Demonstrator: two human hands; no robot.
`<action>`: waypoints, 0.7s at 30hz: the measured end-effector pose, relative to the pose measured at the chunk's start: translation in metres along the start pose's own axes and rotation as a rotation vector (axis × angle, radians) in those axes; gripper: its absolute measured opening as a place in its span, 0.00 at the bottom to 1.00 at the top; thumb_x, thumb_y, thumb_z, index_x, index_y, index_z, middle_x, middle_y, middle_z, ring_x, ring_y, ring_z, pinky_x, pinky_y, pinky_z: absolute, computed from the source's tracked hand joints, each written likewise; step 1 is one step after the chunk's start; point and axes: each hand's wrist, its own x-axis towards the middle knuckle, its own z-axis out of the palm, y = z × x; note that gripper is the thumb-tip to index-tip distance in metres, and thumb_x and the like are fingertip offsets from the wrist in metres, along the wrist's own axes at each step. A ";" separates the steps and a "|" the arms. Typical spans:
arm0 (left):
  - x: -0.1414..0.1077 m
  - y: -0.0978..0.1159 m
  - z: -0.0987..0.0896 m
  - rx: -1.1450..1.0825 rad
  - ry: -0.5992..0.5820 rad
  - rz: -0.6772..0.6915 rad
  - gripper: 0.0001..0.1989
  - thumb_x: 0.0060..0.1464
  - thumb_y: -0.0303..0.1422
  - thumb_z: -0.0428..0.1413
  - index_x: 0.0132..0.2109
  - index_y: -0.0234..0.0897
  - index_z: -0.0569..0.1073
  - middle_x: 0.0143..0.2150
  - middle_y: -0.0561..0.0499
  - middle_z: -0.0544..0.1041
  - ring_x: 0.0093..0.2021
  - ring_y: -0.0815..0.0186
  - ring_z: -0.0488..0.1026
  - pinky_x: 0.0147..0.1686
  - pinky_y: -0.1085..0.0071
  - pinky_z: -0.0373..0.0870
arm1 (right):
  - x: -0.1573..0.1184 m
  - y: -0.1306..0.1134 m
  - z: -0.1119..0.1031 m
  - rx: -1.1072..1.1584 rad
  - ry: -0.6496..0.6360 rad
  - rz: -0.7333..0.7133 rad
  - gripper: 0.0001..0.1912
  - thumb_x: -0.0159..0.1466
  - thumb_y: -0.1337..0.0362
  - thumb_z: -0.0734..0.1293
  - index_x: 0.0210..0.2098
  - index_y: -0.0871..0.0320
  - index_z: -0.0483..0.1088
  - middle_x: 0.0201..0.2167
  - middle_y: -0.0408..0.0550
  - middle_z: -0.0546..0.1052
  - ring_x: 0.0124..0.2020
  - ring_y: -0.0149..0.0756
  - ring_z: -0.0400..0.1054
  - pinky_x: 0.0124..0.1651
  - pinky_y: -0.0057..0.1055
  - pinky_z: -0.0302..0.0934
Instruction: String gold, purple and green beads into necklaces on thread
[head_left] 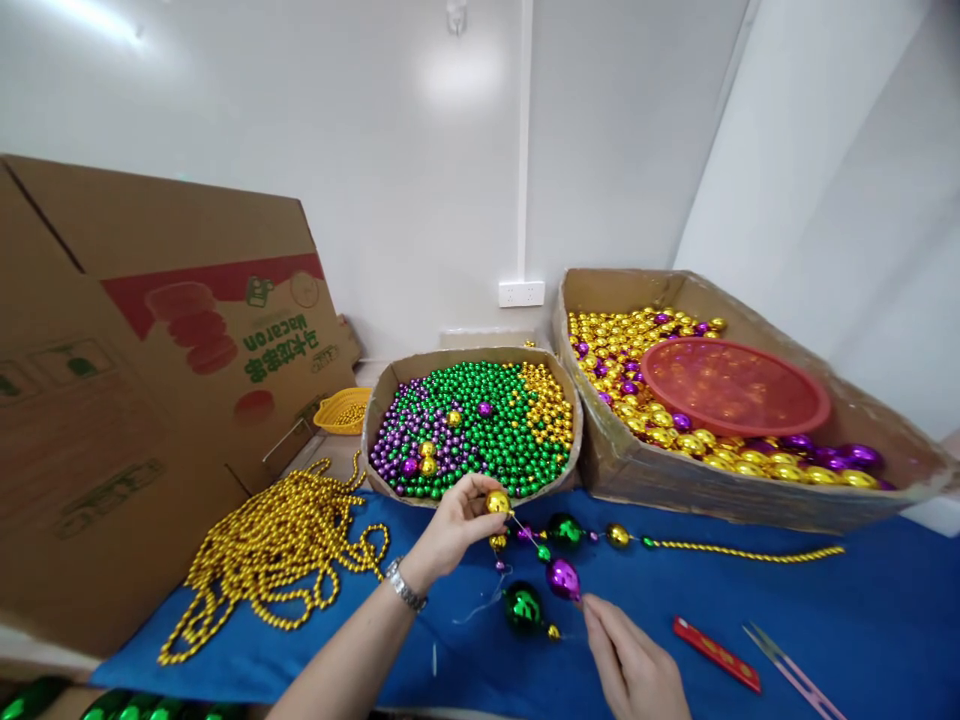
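Observation:
My left hand [457,525], a metal-band watch on its wrist, pinches a shiny gold bead [497,502] between thumb and fingers. A thin string runs from it through a small green bead [543,553] to a purple bead [564,579]. My right hand [634,655] has its fingers closed at the lower end of the purple bead; whether they grip bead or string is hidden. Below lies a large green bead [523,607] with a small gold bead [553,632] beside it. Behind, another large green bead [564,530] and a gold bead [618,536] join a gold bead chain [750,548].
A blue cloth [855,620] covers the table. Gold bead strands [277,550] heap at left beside a large carton [187,400]. A box of small beads [366,440] stands ahead; a larger bead box [675,490] holds a red basin [735,385]. Tweezers [791,670] and a red box cutter [716,653] lie right.

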 end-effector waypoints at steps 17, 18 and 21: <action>-0.012 -0.007 0.011 0.124 -0.131 -0.005 0.21 0.46 0.33 0.63 0.49 0.36 0.72 0.40 0.48 0.74 0.39 0.66 0.70 0.38 0.70 0.69 | -0.003 -0.001 0.008 0.030 -0.022 0.032 0.15 0.69 0.59 0.54 0.40 0.57 0.70 0.32 0.48 0.80 0.31 0.35 0.76 0.33 0.24 0.69; -0.013 -0.009 0.013 0.090 -0.122 -0.011 0.20 0.48 0.33 0.63 0.49 0.36 0.72 0.40 0.47 0.73 0.38 0.66 0.70 0.38 0.70 0.69 | -0.003 -0.001 0.009 0.061 -0.054 0.081 0.14 0.69 0.59 0.54 0.40 0.56 0.69 0.31 0.48 0.79 0.30 0.34 0.76 0.32 0.23 0.69; -0.014 -0.017 0.015 -0.024 -0.084 -0.025 0.19 0.48 0.34 0.62 0.49 0.36 0.72 0.39 0.47 0.73 0.38 0.66 0.70 0.39 0.67 0.71 | -0.006 -0.002 0.009 0.163 -0.158 0.196 0.12 0.69 0.60 0.53 0.41 0.55 0.66 0.32 0.47 0.78 0.30 0.31 0.75 0.31 0.21 0.68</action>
